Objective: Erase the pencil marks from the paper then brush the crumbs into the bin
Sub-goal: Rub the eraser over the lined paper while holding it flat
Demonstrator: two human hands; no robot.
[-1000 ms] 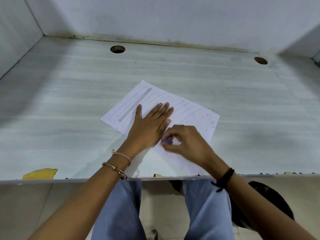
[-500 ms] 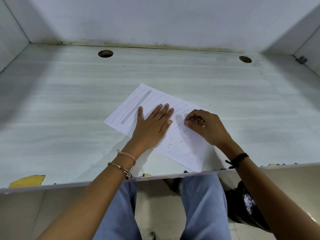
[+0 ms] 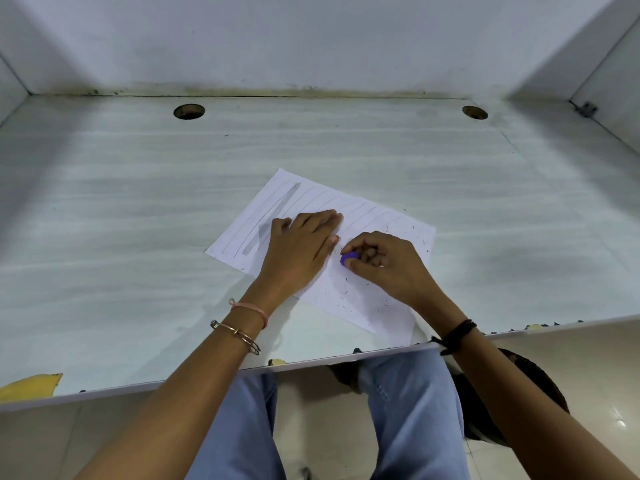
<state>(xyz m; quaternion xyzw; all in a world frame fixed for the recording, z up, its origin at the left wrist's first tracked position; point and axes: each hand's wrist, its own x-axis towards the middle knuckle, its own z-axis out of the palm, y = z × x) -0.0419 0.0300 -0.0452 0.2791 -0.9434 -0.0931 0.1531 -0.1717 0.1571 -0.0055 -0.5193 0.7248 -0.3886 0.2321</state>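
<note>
A white sheet of paper (image 3: 388, 220) lies at an angle on the pale desk (image 3: 138, 237). Grey pencil lines and a thick shaded band cover its far left part. Small dark eraser crumbs (image 3: 346, 292) are scattered over its near right part. My left hand (image 3: 298, 251) lies flat on the middle of the sheet, fingers straight. My right hand (image 3: 384, 265) pinches a small purple eraser (image 3: 348, 258) and holds it against the paper just right of my left hand.
Two round cable holes (image 3: 189, 111) (image 3: 474, 112) sit near the desk's back edge. White partition walls close the desk at the back and on both sides. A dark round object (image 3: 540, 386) stands on the floor under the right side. Yellow chipped patches (image 3: 27, 386) mark the front edge.
My right hand with the eraser has slid back from the sheet's right part to beside my left hand. My left hand stays pressed on the paper.
</note>
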